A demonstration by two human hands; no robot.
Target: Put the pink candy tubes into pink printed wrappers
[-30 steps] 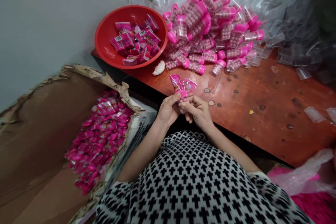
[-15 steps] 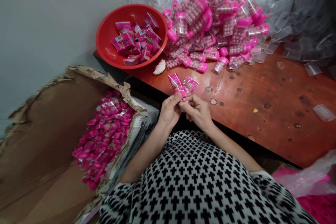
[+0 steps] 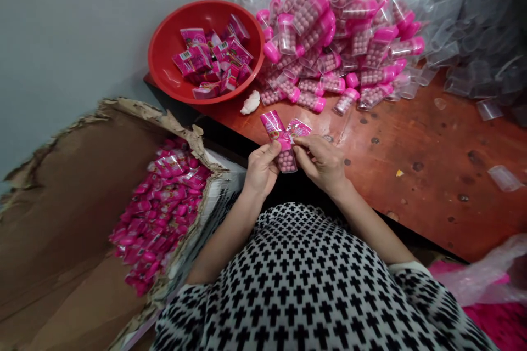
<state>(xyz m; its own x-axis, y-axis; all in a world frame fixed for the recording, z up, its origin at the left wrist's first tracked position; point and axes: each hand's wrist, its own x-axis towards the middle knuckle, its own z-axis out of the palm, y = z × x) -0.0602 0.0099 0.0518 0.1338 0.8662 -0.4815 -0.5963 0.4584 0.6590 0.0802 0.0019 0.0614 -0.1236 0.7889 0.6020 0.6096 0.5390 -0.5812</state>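
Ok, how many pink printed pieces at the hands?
2: left piece, just beyond the left hand; right piece, by the right hand. More may be hidden behind the hands.

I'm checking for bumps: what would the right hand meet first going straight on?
Probably the nearer pink wrapper, then the bottle in the left hand; depth is unclear.

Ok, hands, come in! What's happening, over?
Left hand gripping pink-capped tube of beads. Right hand at a pink wrapper. Red bowl apart from both hands.

1 head-worn camera faces forward and down from close above the patterned shirt (image 3: 304, 279) onto the table (image 3: 436, 192).
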